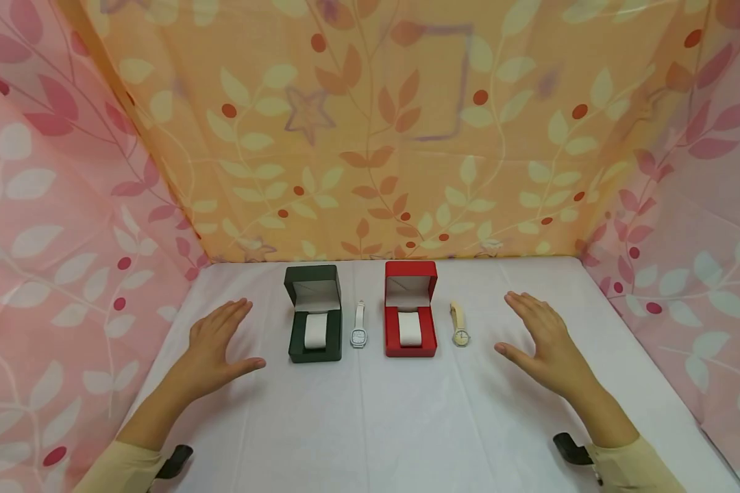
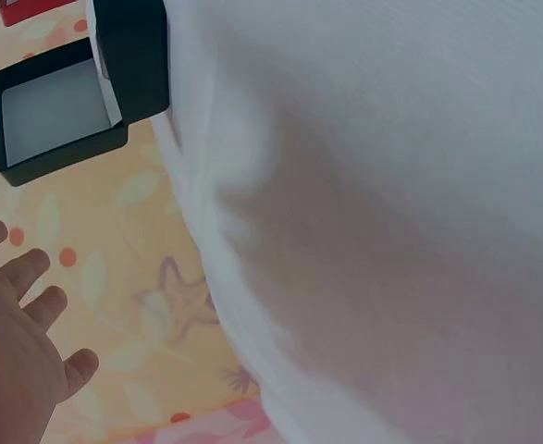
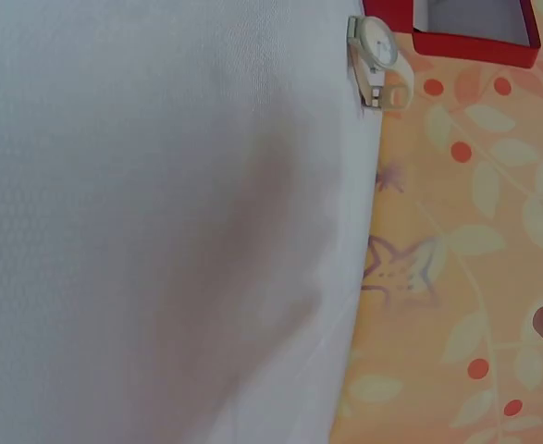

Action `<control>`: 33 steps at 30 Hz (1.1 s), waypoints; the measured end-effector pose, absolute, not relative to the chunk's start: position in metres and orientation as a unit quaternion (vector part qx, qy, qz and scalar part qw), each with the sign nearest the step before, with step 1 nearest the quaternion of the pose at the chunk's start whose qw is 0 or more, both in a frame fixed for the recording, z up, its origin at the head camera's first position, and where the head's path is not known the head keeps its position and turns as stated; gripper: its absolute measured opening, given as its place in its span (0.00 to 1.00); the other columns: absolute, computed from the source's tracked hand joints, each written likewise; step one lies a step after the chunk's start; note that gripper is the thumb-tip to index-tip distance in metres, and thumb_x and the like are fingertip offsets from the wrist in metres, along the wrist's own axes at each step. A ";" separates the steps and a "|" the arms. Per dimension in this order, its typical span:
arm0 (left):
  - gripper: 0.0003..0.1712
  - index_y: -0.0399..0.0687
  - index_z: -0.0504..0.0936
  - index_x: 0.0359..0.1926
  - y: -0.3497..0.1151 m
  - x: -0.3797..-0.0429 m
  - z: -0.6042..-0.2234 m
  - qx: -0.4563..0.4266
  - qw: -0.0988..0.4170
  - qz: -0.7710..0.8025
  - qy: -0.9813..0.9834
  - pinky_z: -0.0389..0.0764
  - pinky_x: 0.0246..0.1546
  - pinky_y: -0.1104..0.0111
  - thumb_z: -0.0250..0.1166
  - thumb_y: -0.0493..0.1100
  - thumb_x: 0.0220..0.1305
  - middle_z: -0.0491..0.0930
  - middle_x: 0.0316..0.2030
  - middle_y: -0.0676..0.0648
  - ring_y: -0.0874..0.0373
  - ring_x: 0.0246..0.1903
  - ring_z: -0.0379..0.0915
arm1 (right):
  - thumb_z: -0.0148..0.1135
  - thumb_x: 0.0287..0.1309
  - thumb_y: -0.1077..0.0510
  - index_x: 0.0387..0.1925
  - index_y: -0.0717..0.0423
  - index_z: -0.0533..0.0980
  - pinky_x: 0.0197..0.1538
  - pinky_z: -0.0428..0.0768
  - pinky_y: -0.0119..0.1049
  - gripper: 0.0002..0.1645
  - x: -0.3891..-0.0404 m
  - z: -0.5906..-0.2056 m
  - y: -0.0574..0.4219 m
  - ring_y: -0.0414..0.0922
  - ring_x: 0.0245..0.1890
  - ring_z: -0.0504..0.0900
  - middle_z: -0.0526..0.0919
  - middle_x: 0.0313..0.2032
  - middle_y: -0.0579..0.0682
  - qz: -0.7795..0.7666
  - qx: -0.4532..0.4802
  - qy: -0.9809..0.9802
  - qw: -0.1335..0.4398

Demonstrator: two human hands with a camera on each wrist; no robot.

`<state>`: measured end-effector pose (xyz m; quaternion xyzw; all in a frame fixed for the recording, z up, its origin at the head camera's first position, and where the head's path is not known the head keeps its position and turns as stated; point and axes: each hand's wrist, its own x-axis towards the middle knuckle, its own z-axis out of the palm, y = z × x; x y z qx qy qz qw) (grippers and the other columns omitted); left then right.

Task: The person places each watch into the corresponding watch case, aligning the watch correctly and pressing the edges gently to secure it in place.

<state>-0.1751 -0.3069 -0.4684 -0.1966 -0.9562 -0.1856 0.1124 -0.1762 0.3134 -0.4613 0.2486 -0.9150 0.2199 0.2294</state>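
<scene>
Two watch boxes stand with raised lids on the white cloth: a dark green box (image 1: 297,346) and a red box (image 1: 391,342), each with a white cushion inside. Between them lies a wristwatch with a white strap (image 1: 359,335). Right of the red box is a second wristwatch with a cream strap (image 1: 460,336), also seen in the right wrist view. My left hand (image 1: 212,356) hovers left of the green box, fingers extended and thumb apart, touching nothing. Over on the right, my right hand (image 1: 545,349) is held the same way beside the cream watch, holding nothing.
A white cloth (image 1: 370,424) covers the table. Orange leaf-patterned fabric (image 1: 370,171) hangs behind it, and pink patterned fabric (image 1: 55,239) closes off both sides. A black wrist mount (image 1: 175,462) sits at the left sleeve, another (image 1: 570,448) at the right.
</scene>
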 end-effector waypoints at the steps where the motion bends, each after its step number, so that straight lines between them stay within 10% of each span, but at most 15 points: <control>1: 0.65 0.57 0.53 0.81 -0.306 -0.176 -0.468 -0.200 0.114 -0.187 -0.955 0.50 0.64 0.34 0.76 0.69 0.50 0.57 0.78 0.43 0.40 0.76 0.47 | 0.81 0.45 0.49 0.77 0.50 0.62 0.77 0.52 0.61 0.59 -0.176 -0.461 0.312 0.62 0.73 0.63 0.69 0.73 0.56 0.221 0.249 -0.915 0.229; 33: 0.61 0.54 0.58 0.79 -0.276 -0.186 -0.467 -0.228 0.091 -0.196 -0.949 0.50 0.67 0.36 0.74 0.72 0.51 0.61 0.76 0.44 0.41 0.75 0.50 | 0.81 0.47 0.48 0.76 0.49 0.65 0.72 0.59 0.61 0.56 -0.181 -0.461 0.279 0.56 0.72 0.65 0.71 0.71 0.53 0.259 0.258 -0.909 0.199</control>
